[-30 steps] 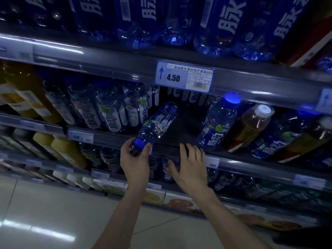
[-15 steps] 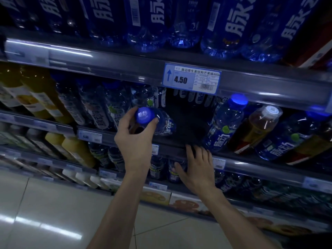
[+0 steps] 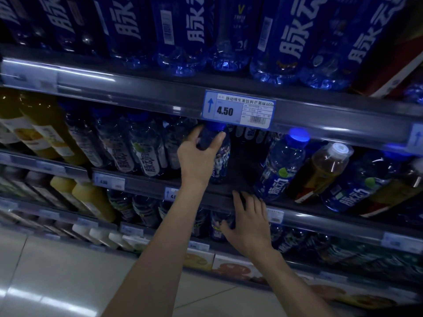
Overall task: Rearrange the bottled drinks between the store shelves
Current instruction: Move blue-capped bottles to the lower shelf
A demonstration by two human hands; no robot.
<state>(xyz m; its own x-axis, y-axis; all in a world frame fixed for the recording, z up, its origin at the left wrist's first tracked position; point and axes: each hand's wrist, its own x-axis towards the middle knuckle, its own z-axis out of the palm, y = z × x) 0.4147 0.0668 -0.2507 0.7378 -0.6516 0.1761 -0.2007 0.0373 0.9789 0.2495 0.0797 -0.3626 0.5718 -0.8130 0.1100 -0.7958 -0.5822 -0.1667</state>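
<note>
Store shelf, dim: left grip clenched round blue bottle neck, near upright just under 4.50 price tag, to fill the gap. Right grip released, flat on shelf edge below tag, probably bracing.

Blue-capped bottle, white-lettered blue label

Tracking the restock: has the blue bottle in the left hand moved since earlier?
Yes. The blue bottle, gripped by the left hand, swung from cap-down at the shelf edge to upright, cap just under the 4.50 price tag.
</note>
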